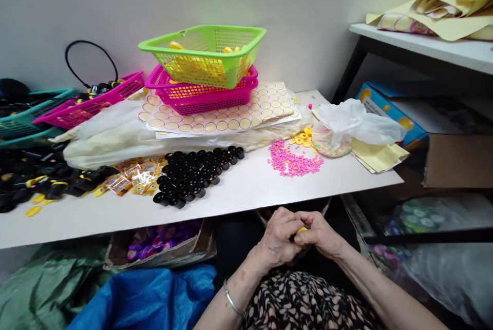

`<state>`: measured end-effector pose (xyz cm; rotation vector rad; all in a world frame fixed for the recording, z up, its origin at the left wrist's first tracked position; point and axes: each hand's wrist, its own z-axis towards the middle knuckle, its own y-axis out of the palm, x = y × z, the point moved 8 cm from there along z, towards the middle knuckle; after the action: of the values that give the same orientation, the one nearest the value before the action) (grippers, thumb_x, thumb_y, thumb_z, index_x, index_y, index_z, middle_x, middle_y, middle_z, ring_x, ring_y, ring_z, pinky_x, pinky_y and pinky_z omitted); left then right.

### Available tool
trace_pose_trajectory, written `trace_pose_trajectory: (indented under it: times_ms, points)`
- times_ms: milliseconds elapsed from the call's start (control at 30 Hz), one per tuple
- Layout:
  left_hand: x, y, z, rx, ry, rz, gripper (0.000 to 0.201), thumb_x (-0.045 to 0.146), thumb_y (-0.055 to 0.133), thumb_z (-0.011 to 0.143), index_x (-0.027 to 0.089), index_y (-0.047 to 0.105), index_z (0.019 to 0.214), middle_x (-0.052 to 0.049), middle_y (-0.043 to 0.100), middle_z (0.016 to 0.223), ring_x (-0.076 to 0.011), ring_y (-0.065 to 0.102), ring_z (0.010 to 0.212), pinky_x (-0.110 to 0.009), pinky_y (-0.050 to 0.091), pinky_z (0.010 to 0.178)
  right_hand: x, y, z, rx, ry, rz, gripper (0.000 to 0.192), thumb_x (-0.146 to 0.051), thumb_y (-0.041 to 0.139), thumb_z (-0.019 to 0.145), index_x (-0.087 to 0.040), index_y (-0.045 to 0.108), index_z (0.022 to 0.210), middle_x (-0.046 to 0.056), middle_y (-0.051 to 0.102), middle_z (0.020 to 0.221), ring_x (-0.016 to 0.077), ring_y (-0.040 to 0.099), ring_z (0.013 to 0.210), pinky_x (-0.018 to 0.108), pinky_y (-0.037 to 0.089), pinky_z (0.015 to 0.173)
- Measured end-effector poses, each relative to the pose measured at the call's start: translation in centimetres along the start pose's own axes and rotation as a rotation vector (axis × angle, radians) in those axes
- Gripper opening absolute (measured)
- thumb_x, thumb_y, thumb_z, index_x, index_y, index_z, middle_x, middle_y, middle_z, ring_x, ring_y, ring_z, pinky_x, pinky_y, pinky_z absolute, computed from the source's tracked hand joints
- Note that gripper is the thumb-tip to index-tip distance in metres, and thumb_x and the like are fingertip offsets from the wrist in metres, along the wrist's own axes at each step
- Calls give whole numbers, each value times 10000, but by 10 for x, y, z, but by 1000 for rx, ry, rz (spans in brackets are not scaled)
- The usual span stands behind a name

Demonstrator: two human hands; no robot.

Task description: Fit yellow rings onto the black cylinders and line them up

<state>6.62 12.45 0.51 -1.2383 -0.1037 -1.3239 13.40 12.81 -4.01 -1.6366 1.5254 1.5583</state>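
Top is showing nearest; right hand is pinching yellow bit; left hand is curling, grasp unclear; steady bracing is probably helping.

yellow piece: smooth | black caps: glossy plastic | bracelet: shiny metal | tabletop: matt | blue tarp: crinkled plastic

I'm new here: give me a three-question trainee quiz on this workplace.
1. True or false: the green basket is stacked on a pink basket.
2. Which forearm wears the bangle?
A) left
B) right
3. Fill in the colour: a small ____ piece shows where the left hand and right hand meet.

Key: 1. True; 2. A; 3. yellow.
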Motion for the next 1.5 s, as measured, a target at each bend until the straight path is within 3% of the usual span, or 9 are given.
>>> trace_pose_trajectory:
  times_ms: [267,400,533,800,967,1100,1200,1333,1500]
  points:
    - [-13,-19,-5,-59,-46,-36,107,194,607,667,183,632,770,-47,612,771,-169,501,767,-310,412,716,18,3,19,-28,28,-171,396,-246,726,551,-140,628,920,9,618,809,143,534,701,239,406,596]
    - [-43,-70,-11,148,-130,136,295,104,571,654,205,625,926,-81,594,1009,-218,505,922,-357,446,777,32,-29,41,115,171,-926,404,-342,665,629,-147,612,979,54,645,884,199,585,815,273,438,670]
    - [-80,-119,-10,328,-298,519,196,132,514,742,199,616,895,-92,589,987,-233,514,894,-365,447,783,53,-40,66,25,373,-1511,311,-296,640,659,-154,657,935,125,651,1001,259,594,966,306,452,754]
    - [-107,-166,-26,538,-773,962,287,185,426,817,114,538,1071,-167,500,1128,-251,554,901,-318,437,663,83,-20,79,-214,456,-1592,249,-138,677,574,-137,688,823,135,685,891,291,637,890,329,484,708]
    - [-118,-178,-32,486,-858,1092,261,276,426,833,116,566,985,-165,506,1127,-256,558,811,-322,392,611,51,-21,63,-257,350,-1506,287,-203,659,630,-151,658,912,103,670,915,235,618,874,272,455,695]
    - [-124,-176,-27,449,-802,1109,189,260,441,825,133,578,849,-136,552,1052,-238,550,799,-303,370,601,13,-21,47,-289,252,-1018,189,-241,579,710,-158,619,876,-1,600,640,134,567,592,213,405,525]
    - [-121,-172,-23,456,-692,1122,158,223,449,817,133,575,848,-135,565,1065,-235,546,828,-305,378,627,-29,-30,53,-95,44,-820,157,-279,502,782,-160,595,827,-32,523,583,97,488,513,206,364,502]
    - [-113,-164,-18,493,-532,1036,138,207,482,798,131,582,856,-136,586,1037,-224,555,857,-305,397,694,-84,-48,67,401,-309,-1109,135,-249,482,805,-172,592,792,8,551,709,132,503,678,236,368,626]
    - [-108,-150,-8,602,-472,695,154,220,564,733,150,591,867,-45,611,844,-138,550,669,-255,413,640,-88,-47,92,584,-210,-1571,192,-221,396,860,-197,587,866,52,559,913,159,518,756,246,324,585]
